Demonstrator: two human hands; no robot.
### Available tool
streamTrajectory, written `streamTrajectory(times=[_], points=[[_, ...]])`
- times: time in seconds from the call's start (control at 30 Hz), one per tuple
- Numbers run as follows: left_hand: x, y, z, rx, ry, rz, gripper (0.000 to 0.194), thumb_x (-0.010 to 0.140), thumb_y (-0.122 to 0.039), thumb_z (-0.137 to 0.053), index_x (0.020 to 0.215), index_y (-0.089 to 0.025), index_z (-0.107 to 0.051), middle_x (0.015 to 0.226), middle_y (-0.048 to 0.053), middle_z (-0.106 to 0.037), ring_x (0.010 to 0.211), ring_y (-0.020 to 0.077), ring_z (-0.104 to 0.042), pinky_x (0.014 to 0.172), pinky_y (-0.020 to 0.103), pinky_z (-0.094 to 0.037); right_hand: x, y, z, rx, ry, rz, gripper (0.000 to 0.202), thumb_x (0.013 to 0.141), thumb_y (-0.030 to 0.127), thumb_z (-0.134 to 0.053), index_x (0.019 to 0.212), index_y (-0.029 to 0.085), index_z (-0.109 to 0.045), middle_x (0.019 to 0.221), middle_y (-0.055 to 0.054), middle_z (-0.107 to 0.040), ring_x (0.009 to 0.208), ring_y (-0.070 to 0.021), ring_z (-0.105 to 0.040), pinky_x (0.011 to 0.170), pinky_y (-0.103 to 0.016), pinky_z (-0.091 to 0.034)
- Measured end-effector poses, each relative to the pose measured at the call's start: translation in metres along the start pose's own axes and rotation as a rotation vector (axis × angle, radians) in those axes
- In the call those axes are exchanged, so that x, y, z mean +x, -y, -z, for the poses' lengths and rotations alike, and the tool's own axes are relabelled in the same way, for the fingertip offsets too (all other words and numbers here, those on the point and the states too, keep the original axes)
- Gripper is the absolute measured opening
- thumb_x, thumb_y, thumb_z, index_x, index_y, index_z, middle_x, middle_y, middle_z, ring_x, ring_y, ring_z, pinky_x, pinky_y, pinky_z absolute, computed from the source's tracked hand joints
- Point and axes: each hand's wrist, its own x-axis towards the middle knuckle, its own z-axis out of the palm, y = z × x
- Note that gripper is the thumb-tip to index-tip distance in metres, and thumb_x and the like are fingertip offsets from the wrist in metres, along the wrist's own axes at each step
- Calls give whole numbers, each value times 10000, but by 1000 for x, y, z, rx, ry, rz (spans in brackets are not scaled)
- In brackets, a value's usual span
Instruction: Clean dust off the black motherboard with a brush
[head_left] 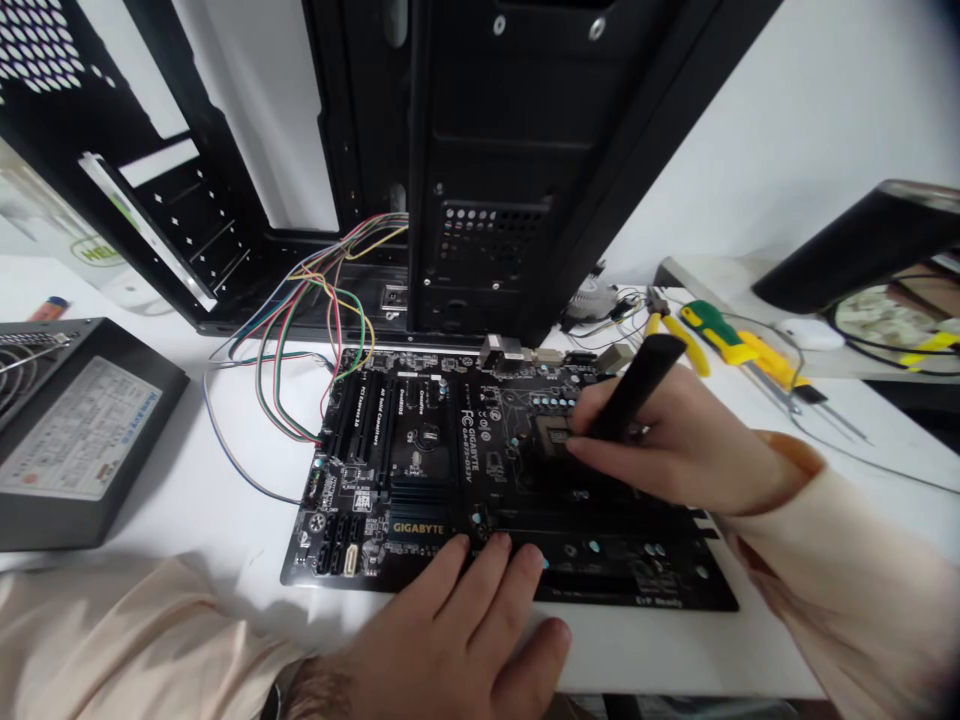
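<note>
The Gigabyte motherboard point(476, 445) lies flat on the white table point(240, 590), its long axis running left to right, port edge facing the black computer case point(487, 150). The right hand point(667, 435) grips a black-handled tool point(637, 385) slanting up rightward beside the CPU socket point(555, 437). The left hand point(469, 625), fingers slightly spread, rests fingertips on the near edge, by the heatsink point(420, 527).
</note>
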Motion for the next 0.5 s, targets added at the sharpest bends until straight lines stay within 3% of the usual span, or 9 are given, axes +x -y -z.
streamTrajectory(times=[0.13, 0.27, 0.37, 0.43, 0.5], points=[[1, 0, 1, -1, -9, 7, 247, 986, -256, -418, 1190, -228, -554, 1188, 39, -653, 1067, 203, -605, 950, 366, -395, 0, -1, -1, 76, 106, 41, 252, 804, 186, -499, 553, 177, -476, 489, 46, -411, 461, -69, -366, 448, -214, -317], [1, 1, 2, -9, 3, 0, 257, 988, -256, -410, 1201, -223, -552, 1192, 41, -654, 1062, 199, -611, 946, 362, -405, 2, -7, -7, -66, -94, 74, 178, 804, 233, -545, 648, 164, -596, 522, 21, -539, 470, -83, -455, 478, -222, -355], [0, 2, 3, -9, 1, 5, 257, 990, -251, -401, 1190, -228, -560, 1183, 31, -661, 1062, 199, -613, 938, 359, -416, 1, -6, -6, 21, -224, 37, 211, 811, 310, -573, 665, 164, -615, 536, 12, -559, 480, -95, -486, 469, -220, -383], [0, 2, 2, -6, -3, 4, 256, 988, -249, -405, 1190, -225, -561, 1190, 36, -657, 1062, 199, -613, 940, 360, -418, 0, -4, -5, 109, -157, 12, 245, 815, 325, -569, 630, 165, -588, 511, 23, -523, 468, -88, -464, 441, -207, -375], [0, 2, 2, -6, -3, -1, 259, 986, -251, -413, 1200, -220, -555, 1202, 44, -651, 1060, 197, -613, 945, 362, -419, 1, -4, -5, 135, -3, 33, 257, 801, 310, -568, 589, 165, -556, 469, 42, -465, 434, -73, -409, 402, -194, -339]])
